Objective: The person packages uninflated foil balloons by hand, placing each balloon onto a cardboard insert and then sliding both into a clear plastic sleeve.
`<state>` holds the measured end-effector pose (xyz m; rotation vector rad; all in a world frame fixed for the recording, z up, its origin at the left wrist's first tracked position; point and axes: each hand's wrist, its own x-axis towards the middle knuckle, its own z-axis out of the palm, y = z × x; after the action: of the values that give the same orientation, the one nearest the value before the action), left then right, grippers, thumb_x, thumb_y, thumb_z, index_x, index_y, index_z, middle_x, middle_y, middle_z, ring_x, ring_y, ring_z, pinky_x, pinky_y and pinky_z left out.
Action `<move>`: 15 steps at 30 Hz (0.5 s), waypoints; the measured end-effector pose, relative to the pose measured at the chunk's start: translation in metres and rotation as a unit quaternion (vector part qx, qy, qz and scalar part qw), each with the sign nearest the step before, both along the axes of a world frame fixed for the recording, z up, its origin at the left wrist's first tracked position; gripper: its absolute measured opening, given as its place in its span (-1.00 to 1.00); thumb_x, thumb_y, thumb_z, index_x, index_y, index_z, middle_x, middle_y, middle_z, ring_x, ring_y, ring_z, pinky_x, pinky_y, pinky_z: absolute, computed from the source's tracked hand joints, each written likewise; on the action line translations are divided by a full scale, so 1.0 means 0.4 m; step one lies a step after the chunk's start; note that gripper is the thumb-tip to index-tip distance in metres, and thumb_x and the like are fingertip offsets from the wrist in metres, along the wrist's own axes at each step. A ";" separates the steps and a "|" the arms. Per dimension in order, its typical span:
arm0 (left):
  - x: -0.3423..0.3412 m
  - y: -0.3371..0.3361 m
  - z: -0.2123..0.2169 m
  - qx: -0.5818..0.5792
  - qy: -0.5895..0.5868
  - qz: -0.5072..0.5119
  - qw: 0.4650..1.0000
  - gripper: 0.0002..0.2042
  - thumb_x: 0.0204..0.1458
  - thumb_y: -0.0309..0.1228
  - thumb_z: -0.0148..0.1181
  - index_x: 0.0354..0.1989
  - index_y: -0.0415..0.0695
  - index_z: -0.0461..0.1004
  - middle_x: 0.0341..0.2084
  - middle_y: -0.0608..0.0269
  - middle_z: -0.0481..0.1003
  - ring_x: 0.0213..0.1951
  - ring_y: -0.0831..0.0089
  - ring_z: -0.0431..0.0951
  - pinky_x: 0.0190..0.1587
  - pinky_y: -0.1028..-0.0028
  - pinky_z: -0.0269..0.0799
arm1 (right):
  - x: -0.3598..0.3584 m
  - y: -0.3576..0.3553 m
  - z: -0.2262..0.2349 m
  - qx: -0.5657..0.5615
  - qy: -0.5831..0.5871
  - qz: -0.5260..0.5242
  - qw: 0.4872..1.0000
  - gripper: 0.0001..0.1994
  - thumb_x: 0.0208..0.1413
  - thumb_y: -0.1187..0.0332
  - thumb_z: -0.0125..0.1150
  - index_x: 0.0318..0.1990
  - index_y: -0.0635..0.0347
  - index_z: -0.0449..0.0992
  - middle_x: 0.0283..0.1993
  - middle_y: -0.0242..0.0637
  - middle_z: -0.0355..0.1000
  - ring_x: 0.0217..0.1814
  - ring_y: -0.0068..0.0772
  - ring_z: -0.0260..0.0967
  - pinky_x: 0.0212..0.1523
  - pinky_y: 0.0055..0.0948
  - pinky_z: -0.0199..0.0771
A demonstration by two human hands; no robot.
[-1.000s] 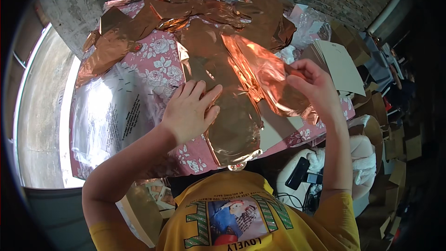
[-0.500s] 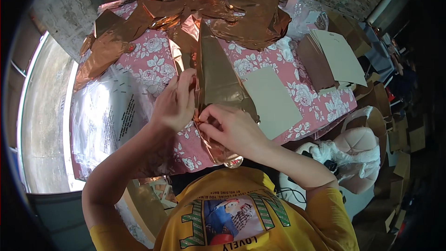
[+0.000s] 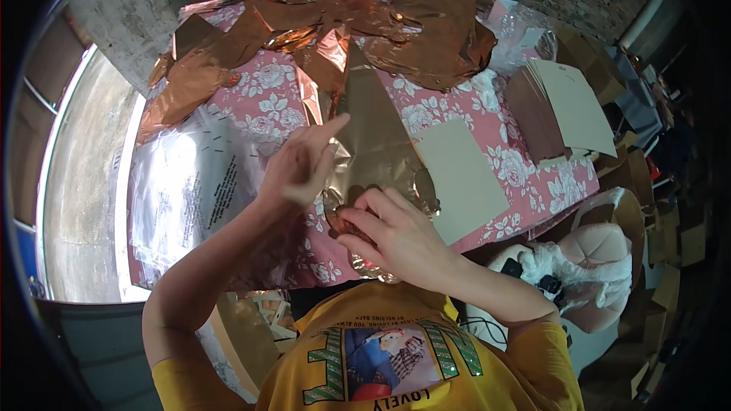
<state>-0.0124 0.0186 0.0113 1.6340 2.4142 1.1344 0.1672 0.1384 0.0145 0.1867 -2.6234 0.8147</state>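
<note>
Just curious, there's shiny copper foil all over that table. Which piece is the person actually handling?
The long gold-brown foil sheet at the table's near-middle. The left hand presses its left edge and the right hand grips its near end; the crumpled foil pile behind lies untouched.

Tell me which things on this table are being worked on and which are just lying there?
In hand:
- folded strip of shiny copper-coloured foil, pinched at its near end by the right hand
- left hand pressing its left edge

Lying about:
- plain beige card sheet
- stack of beige cards
- heap of crumpled copper foil
- clear plastic bags
- pink floral tablecloth
</note>
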 end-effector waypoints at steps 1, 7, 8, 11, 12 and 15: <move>-0.008 -0.002 -0.009 -0.013 0.012 -0.002 1.000 -0.58 0.17 -0.43 -0.03 0.24 -0.10 0.32 -0.17 0.00 0.50 -0.08 0.01 0.47 0.00 0.17 0.38 | 0.001 -0.001 -0.001 -0.001 0.005 0.001 1.000 -0.69 0.06 0.26 0.34 -0.09 0.21 0.55 -0.20 -0.27 0.33 -0.15 -0.23 0.33 -0.16 -0.34 0.43; -0.015 0.014 -0.001 -0.036 0.012 0.020 0.999 -0.62 0.11 -0.50 0.00 0.15 -0.15 0.39 -0.20 0.06 0.49 -0.08 0.04 0.47 0.00 0.21 0.41 | 0.017 0.013 0.011 0.019 -0.023 0.013 0.999 -0.62 0.01 0.34 0.34 0.01 0.24 0.51 -0.01 -0.25 0.36 -0.05 -0.18 0.30 -0.01 -0.30 0.41; -0.019 0.011 -0.010 -0.023 0.017 0.016 0.999 -0.58 0.10 -0.53 0.03 0.18 -0.13 0.38 -0.21 0.03 0.49 -0.11 0.06 0.47 0.00 0.21 0.39 | 0.020 0.013 0.004 0.030 -0.022 0.017 0.999 -0.57 0.00 0.31 0.35 0.05 0.24 0.49 0.05 -0.23 0.36 -0.02 -0.16 0.30 0.03 -0.28 0.39; -0.021 0.011 -0.019 -0.008 0.023 0.011 1.000 -0.54 0.09 -0.57 0.06 0.22 -0.11 0.36 -0.22 0.02 0.49 -0.15 0.06 0.47 0.00 0.21 0.37 | 0.025 0.015 0.001 0.038 -0.016 0.024 0.999 -0.51 -0.01 0.23 0.37 0.08 0.25 0.47 0.10 -0.23 0.34 0.02 -0.14 0.29 0.06 -0.26 0.38; -0.021 0.013 -0.023 0.000 0.029 0.012 1.000 -0.54 0.11 -0.55 0.04 0.24 -0.10 0.35 -0.22 0.03 0.50 -0.15 0.07 0.48 0.00 0.22 0.37 | 0.027 0.015 0.002 0.039 -0.017 0.022 0.999 -0.51 -0.01 0.23 0.37 0.08 0.25 0.47 0.10 -0.23 0.34 0.02 -0.14 0.29 0.06 -0.26 0.38; -0.016 0.014 -0.009 -0.008 0.008 0.018 1.000 -0.55 0.15 -0.52 -0.01 0.27 -0.10 0.33 -0.20 0.02 0.51 -0.13 0.06 0.49 0.01 0.24 0.38 | 0.032 0.011 0.002 0.068 -0.017 0.018 0.997 -0.42 -0.02 0.11 0.39 0.10 0.27 0.44 0.13 -0.23 0.34 0.05 -0.14 0.28 0.08 -0.24 0.37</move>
<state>-0.0187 0.0240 0.0078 1.6069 2.4668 1.1071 0.1800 0.1430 0.0155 0.2604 -2.7160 0.6565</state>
